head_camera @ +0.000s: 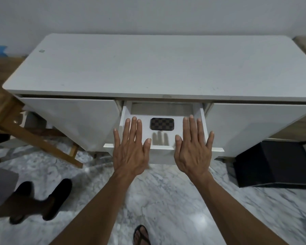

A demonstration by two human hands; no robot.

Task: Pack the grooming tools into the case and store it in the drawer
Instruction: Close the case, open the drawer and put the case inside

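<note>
Checkered rounded case [162, 123] lies in white drawer [204, 121] — both hands' [131, 149] grip wide, empty.

Both arms reach forward, bare forearms. Left hand [131, 149] flat, palm down, fingers spread, holding nothing. Right hand [194, 147] same pose, palm down, fingers spread, empty. Hands apart, side by side.

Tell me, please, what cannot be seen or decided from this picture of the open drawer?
Head view only:
- Inside of the checkered case: lid shut, so the tools are hidden.
- Back of the drawer: under the desk top.
- Front corners of the drawer floor: covered by the left hand and right hand.
- Dark shoes at lower left: blurred.
</note>
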